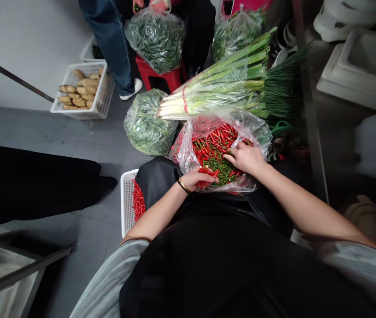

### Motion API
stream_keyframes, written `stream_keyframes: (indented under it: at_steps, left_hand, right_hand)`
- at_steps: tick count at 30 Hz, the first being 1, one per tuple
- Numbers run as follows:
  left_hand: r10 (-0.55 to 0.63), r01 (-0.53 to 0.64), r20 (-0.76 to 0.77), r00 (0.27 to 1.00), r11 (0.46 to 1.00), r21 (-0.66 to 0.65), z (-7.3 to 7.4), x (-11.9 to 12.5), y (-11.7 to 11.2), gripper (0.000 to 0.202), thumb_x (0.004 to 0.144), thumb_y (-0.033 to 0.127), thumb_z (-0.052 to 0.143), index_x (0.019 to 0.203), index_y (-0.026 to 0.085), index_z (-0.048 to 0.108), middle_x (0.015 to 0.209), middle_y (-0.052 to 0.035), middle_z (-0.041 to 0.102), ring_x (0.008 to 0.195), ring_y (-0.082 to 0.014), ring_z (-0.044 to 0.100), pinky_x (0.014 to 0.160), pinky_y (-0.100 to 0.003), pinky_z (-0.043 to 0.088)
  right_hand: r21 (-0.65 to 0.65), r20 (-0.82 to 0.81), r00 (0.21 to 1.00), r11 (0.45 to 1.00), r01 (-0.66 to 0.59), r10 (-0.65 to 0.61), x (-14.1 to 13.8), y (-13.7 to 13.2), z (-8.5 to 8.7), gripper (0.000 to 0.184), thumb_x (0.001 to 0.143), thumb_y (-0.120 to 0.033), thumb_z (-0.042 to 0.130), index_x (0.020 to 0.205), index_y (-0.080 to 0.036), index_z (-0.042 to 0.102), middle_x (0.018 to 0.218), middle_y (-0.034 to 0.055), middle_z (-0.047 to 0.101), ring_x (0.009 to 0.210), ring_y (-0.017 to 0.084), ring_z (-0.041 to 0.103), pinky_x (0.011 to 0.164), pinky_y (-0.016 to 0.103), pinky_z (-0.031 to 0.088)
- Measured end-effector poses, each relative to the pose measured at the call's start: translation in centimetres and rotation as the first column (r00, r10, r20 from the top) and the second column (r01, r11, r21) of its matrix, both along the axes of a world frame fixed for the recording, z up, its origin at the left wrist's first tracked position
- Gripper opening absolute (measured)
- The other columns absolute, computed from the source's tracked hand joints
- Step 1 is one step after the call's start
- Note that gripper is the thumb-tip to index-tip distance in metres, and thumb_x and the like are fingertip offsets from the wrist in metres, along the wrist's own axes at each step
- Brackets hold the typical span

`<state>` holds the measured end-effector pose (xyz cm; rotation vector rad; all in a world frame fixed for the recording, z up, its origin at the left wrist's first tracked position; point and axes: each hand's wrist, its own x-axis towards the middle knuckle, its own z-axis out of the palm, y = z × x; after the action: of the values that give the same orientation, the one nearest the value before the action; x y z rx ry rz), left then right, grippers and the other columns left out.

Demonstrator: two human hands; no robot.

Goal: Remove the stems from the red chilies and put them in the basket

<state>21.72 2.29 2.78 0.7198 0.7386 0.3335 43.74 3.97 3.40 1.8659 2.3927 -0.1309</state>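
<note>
A clear plastic bag (188, 145) full of small red chillies (212, 143) with green stems rests on my lap. My left hand (196, 179), with a bracelet on its wrist, is closed round a bunch of red chillies at the bag's near edge. My right hand (246, 158) reaches into the bag with curled fingers that pinch at the chillies. A white basket (126, 207) by my left knee holds more red chillies (138, 201).
A bundle of leeks (221, 84) lies just beyond the bag. Bags of green vegetables (146, 123) stand around a red stool (161, 79). Another white basket (103, 95) holds ginger. A person in jeans (111, 39) stands at the back; a dark-clothed leg (35, 185) is at left.
</note>
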Motion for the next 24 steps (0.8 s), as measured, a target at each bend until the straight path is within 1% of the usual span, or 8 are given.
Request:
stream_keyframes:
  at_steps: [6, 13, 16, 18, 20, 21, 22, 24]
  left_hand:
    - [0.244, -0.244, 0.0, 0.97, 0.969, -0.047, -0.6, 0.2, 0.8, 0.023, 0.049, 0.022, 0.075, 0.063, 0.009, 0.062, 0.056, -0.0036, 0.062, 0.046, -0.0092, 0.054, 0.046, -0.022, 0.039]
    - [0.464, -0.467, -0.075, 0.883, 0.884, -0.034, -1.4, 2.6, 0.8, 0.026, 0.057, 0.027, 0.076, 0.071, 0.01, 0.062, 0.055, 0.0001, 0.06, 0.04, -0.0049, 0.044, 0.038, -0.02, 0.027]
    - [0.437, -0.441, -0.073, 0.896, 0.896, -0.05, -1.5, 2.7, 0.2, 0.025, 0.054, 0.025, 0.076, 0.06, 0.012, 0.054, 0.046, 0.0037, 0.052, 0.039, -0.0049, 0.043, 0.039, -0.02, 0.028]
    - [0.355, -0.357, -0.055, 0.933, 0.933, -0.038, -1.6, 2.3, -0.2, 0.024, 0.052, 0.021, 0.075, 0.058, 0.012, 0.054, 0.048, 0.0025, 0.054, 0.042, -0.0057, 0.046, 0.043, -0.02, 0.033]
    - [0.233, -0.234, -0.027, 0.972, 0.972, -0.012, -1.6, 1.5, -0.3, 0.02, 0.054, 0.02, 0.074, 0.061, 0.01, 0.057, 0.054, -0.0011, 0.06, 0.046, -0.0079, 0.051, 0.047, -0.021, 0.038]
    - [0.196, -0.196, -0.022, 0.98, 0.981, 0.003, -1.5, 1.2, -0.3, 0.019, 0.055, 0.021, 0.073, 0.063, 0.01, 0.058, 0.056, -0.0026, 0.061, 0.048, -0.0087, 0.053, 0.048, -0.022, 0.038]
    - [0.189, -0.189, -0.021, 0.982, 0.982, 0.017, -1.4, 0.9, -0.2, 0.019, 0.056, 0.021, 0.072, 0.066, 0.01, 0.06, 0.057, -0.0028, 0.062, 0.048, -0.0091, 0.053, 0.047, -0.022, 0.038]
    - [0.237, -0.236, -0.016, 0.971, 0.971, 0.039, -1.0, 0.3, 0.1, 0.025, 0.056, 0.019, 0.07, 0.078, 0.011, 0.062, 0.056, 0.0, 0.061, 0.046, -0.0091, 0.053, 0.046, -0.021, 0.036]
  right_hand:
    - [-0.117, 0.139, 0.981, 0.986, -0.121, 0.136, 0.6, 2.9, -0.8, 0.044, 0.095, -0.03, 0.029, 0.101, -0.007, 0.065, 0.098, 0.0208, 0.064, 0.074, 0.024, 0.063, 0.057, 0.03, 0.036]
    - [-0.106, -0.224, 0.929, 0.94, -0.323, 0.294, -1.4, -2.8, 1.0, 0.04, 0.097, -0.034, 0.029, 0.101, -0.011, 0.061, 0.092, 0.0151, 0.065, 0.076, 0.02, 0.06, 0.059, 0.028, 0.038]
    - [-0.11, -0.532, 0.764, 0.864, -0.491, 0.366, -2.7, -4.3, 1.5, 0.034, 0.097, -0.032, 0.031, 0.095, -0.014, 0.06, 0.089, 0.0106, 0.064, 0.076, 0.017, 0.058, 0.065, 0.027, 0.041]
    - [-0.21, -0.671, 0.649, 0.748, -0.63, 0.358, -3.1, -4.1, 2.2, 0.032, 0.097, -0.033, 0.035, 0.085, -0.017, 0.06, 0.081, 0.0059, 0.063, 0.071, 0.014, 0.056, 0.065, 0.025, 0.041]
    - [-0.364, -0.698, 0.629, 0.588, -0.722, 0.341, -2.7, -3.1, 2.9, 0.031, 0.095, -0.035, 0.041, 0.078, -0.018, 0.061, 0.074, 0.0021, 0.062, 0.065, 0.012, 0.054, 0.062, 0.022, 0.04]
    - [-0.44, -0.644, 0.684, 0.566, -0.697, 0.342, -2.4, -2.2, 3.1, 0.03, 0.093, -0.037, 0.045, 0.078, -0.018, 0.062, 0.072, 0.0015, 0.062, 0.063, 0.011, 0.054, 0.061, 0.022, 0.039]
    - [-0.49, -0.534, 0.771, 0.617, -0.616, 0.346, -1.9, -1.2, 3.1, 0.028, 0.091, -0.039, 0.048, 0.081, -0.018, 0.064, 0.073, 0.0023, 0.063, 0.063, 0.012, 0.055, 0.06, 0.022, 0.038]
    - [-0.412, -0.206, 0.939, 0.846, -0.338, 0.275, -0.8, 1.0, 2.5, 0.03, 0.091, -0.04, 0.048, 0.094, -0.016, 0.066, 0.084, 0.0084, 0.065, 0.067, 0.016, 0.058, 0.06, 0.025, 0.037]
